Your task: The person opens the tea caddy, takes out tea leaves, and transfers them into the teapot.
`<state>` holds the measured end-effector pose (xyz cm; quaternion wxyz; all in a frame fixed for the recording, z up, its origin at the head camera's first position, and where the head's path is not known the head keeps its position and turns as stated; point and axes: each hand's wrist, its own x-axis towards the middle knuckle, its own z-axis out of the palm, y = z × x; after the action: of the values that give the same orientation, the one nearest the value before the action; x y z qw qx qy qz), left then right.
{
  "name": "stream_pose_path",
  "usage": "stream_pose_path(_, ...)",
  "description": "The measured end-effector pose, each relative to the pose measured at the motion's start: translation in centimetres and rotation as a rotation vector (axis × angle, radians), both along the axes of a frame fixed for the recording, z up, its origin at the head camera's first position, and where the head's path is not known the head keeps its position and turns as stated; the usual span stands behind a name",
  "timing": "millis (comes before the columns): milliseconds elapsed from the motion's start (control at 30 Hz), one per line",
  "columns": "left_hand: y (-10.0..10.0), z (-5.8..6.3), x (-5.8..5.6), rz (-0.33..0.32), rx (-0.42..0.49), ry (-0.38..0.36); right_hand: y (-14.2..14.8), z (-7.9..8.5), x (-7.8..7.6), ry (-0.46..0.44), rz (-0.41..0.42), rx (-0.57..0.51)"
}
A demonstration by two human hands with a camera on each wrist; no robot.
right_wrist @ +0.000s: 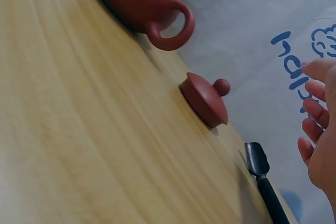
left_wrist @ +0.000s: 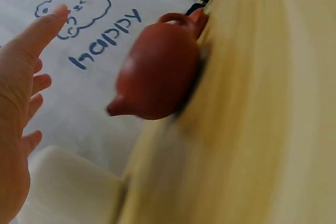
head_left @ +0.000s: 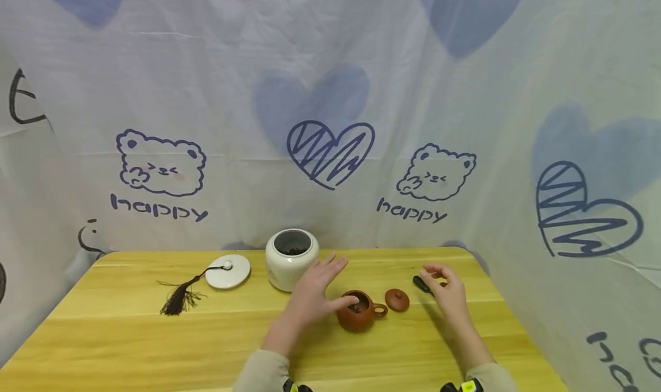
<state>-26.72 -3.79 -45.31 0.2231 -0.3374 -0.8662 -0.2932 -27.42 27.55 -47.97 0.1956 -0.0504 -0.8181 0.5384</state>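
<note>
A reddish-brown clay teapot (head_left: pixel 356 321) without its lid stands on the table, with a few dark bits inside. My left hand (head_left: pixel 316 291) hovers between it and a white jar (head_left: pixel 281 268), fingers extended and nothing held. In the left wrist view the thumb and fingers spread apart from the teapot (left_wrist: pixel 157 72). The clay lid (right_wrist: pixel 205 100) lies knob up beside the teapot's handle. A small black scoop (right_wrist: pixel 257 158) lies on the table to the right of that lid. Just over the scoop is my right hand (head_left: pixel 448 288), loosely curled; in the right wrist view it appears clear of the scoop.
The jar holds dark leaf-like bits, and its mouth is uncovered. Left of it lies a round white lid (head_left: pixel 234 274) with a dark tassel (head_left: pixel 178 299) trailing from its knob. A printed cloth (head_left: pixel 232 93) hangs behind the wooden table (head_left: pixel 155 346) and along its sides.
</note>
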Motion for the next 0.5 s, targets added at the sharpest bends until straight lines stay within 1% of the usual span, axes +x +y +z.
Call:
stream_pose_path(100, 0.5, -0.8, 0.5, 0.006, 0.099, -0.053, -0.3, -0.1, -0.1, -0.013, 0.021, 0.040)
stream_pose_path(167, 0.8, -1.7, 0.9, 0.033, 0.137, -0.086, -0.6, -0.2, -0.1, -0.026, 0.044, 0.061)
stream_pose_path(233, 1.1, -2.6, 1.5, 0.061, 0.158, -0.129, -0.9, -0.4, 0.0, -0.051, 0.079, 0.069)
stream_pose_path(333, 1.4, -3.8, 2.2, 0.103, 0.148, -0.169, -1.2, -0.8, 0.1, -0.097, 0.144, 0.071)
stream_pose_path(400, 1.5, -4.3, 2.5, 0.110, 0.156, -0.190, -1.4, -1.0, 0.2, -0.128, 0.176, 0.088)
stream_pose_path(500, 1.7, -4.7, 2.5, 0.106, 0.180, -0.208, -1.5, -1.3, 0.3, -0.146, 0.194, 0.110)
